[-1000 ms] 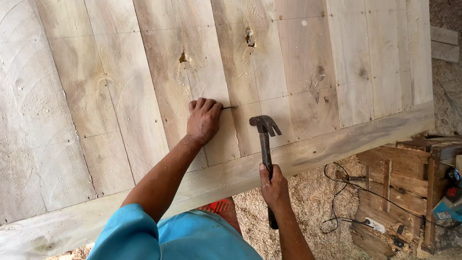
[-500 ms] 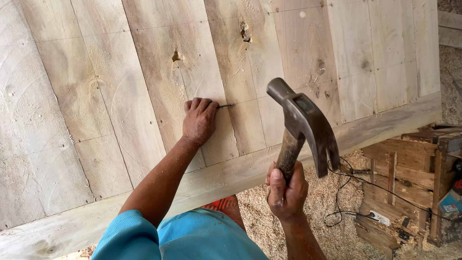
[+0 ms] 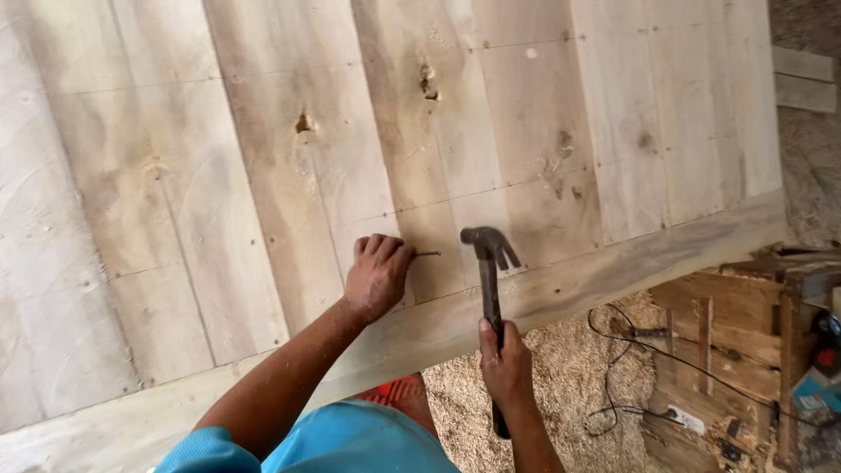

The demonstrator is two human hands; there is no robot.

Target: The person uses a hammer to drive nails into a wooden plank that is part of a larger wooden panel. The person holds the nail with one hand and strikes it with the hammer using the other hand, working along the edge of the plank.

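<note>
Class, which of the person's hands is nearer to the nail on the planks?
The left hand: its fingertips pinch the nail. The right hand is lower, off the planks' edge, gripping the claw hammer by its handle.

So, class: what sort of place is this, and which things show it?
Probably a carpentry workshop: pale rough-sawn plank panel, sawdust-covered floor, and a dark steel claw hammer in the right hand.

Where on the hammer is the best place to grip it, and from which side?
Grip the hammer low on its handle, from the near end, where the right hand holds it. The long handle points toward the person; the head lies on the boards near the nail.
</note>
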